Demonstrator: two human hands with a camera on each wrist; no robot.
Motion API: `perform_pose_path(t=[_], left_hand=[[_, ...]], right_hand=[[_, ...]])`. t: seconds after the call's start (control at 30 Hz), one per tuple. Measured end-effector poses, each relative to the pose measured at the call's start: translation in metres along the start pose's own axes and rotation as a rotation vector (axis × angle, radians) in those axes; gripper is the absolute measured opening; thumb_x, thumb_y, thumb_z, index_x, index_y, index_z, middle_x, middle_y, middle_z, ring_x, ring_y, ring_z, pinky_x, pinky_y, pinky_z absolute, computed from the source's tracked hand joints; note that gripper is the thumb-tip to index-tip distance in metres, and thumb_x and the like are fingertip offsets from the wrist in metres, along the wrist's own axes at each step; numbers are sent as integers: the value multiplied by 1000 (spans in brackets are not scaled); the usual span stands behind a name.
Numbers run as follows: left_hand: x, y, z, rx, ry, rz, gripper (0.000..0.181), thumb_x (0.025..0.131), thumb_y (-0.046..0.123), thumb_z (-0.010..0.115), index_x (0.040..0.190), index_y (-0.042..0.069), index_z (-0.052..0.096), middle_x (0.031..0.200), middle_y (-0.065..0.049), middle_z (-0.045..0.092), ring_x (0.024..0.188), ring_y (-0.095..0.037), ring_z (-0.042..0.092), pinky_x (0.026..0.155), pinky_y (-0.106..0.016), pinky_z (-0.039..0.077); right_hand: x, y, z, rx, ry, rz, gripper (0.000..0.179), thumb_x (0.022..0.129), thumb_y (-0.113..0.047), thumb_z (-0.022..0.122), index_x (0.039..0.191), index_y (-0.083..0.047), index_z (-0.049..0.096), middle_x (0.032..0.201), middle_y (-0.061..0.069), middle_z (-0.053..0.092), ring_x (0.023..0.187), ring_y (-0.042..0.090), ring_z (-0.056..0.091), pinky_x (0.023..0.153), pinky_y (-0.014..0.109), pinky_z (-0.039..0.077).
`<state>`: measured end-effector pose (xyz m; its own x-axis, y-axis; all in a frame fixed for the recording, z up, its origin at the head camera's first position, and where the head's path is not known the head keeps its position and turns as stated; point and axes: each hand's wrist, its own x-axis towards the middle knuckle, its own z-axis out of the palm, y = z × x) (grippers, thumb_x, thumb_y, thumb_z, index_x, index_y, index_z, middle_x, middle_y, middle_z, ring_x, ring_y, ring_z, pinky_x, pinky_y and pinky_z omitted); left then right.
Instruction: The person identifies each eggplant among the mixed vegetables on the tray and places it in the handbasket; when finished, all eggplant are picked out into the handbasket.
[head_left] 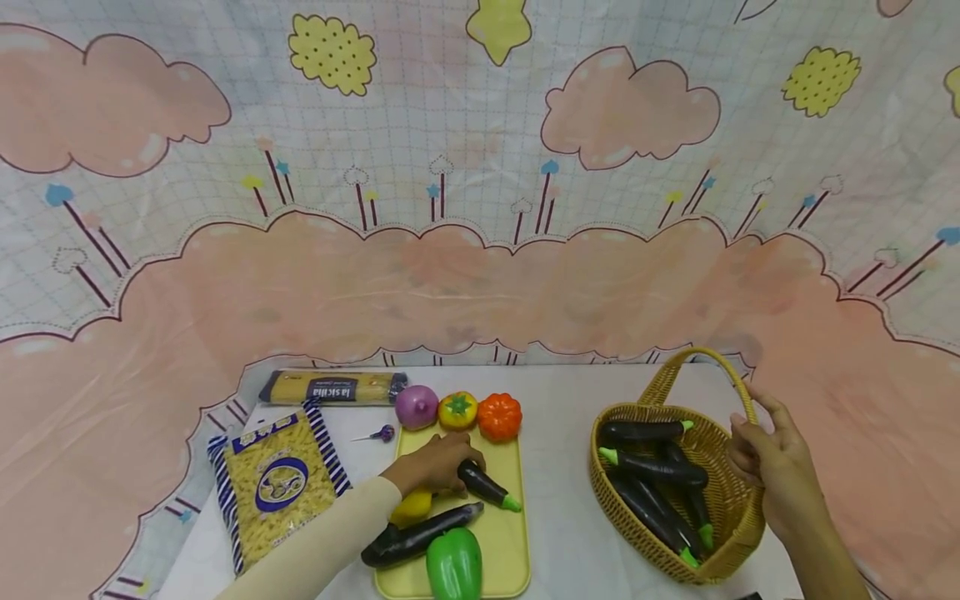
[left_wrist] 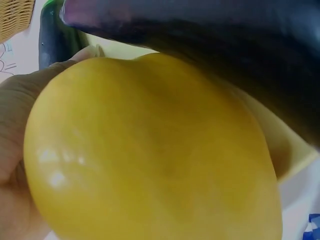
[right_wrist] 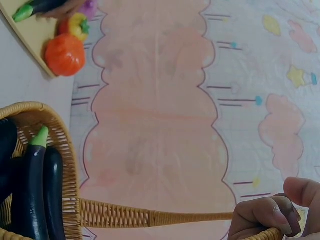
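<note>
**My left hand grips a small eggplant over the tray; my right holds the basket**

From my head, I see my left hand [head_left: 450,462] closed on the small eggplant [head_left: 487,485], its green tip pointing near and right above the tray [head_left: 498,558]. A yellow vegetable [head_left: 415,507] sits partly under my wrist, with a larger eggplant [head_left: 420,537] and a green pepper [head_left: 453,562] on the near side. Along the far end are a purple onion [head_left: 417,407], a yellow-and-red pepper [head_left: 457,411] and a red ribbed vegetable [head_left: 499,417]. To the right, my right hand [head_left: 776,467] grips the handle [head_left: 660,383] of the basket [head_left: 723,492], where several eggplants [head_left: 660,471] lie.

At my left wrist, the yellow vegetable hides much of my hand; the larger eggplant crosses in front.

At my right wrist, my fingers curl round the handle; the small eggplant shows beneath my left fingers.
</note>
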<state>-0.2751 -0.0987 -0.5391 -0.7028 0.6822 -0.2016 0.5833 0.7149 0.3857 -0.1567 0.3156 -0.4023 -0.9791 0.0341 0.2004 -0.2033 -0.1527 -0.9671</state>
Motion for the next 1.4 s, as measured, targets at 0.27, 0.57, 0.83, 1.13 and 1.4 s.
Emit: perform_pose_path(t=[0.27,0.57,0.83,1.13,1.4], left_hand=[[0,1,-4,-32,25,33,36,77,28,84,110,26,71,97,8,55,90,-8,48,84,-34,40],[11,15,-17,-103,96,118,39,84,27,78,120,19,68,115,3,60,101,-9,53,95,-31,45],[26,34,-28,-113,128,128,41,88,40,73,126,25,65,113,3,58,95,-10,52,87,-27,46],[48,64,-42,-107,158,177,45,86,51,70,124,28,65,102,5,55,88,-9,51,75,-21,45],[75,101,-47,-44,159,243,43,88,47,71,125,27,65,99,5,54,82,-7,50,69,-18,42]], right_hand=[[0,1,-1,-6,1,6,43,105,-5,40,143,-22,29,62,1,30,52,21,13,51,33,13],[0,0,-1,-26,5,-6,43,105,-6,41,143,-22,29,60,4,20,52,21,14,50,33,13],[-2,0,0,-25,19,13,43,105,-7,42,142,-25,31,61,3,23,53,21,14,51,33,14],[-2,0,-1,-42,2,-10,44,105,-6,42,143,-23,29,61,5,18,52,21,13,51,33,15],[-2,1,1,-26,15,-4,44,104,-6,43,143,-24,31,61,4,18,53,21,13,51,33,14]])
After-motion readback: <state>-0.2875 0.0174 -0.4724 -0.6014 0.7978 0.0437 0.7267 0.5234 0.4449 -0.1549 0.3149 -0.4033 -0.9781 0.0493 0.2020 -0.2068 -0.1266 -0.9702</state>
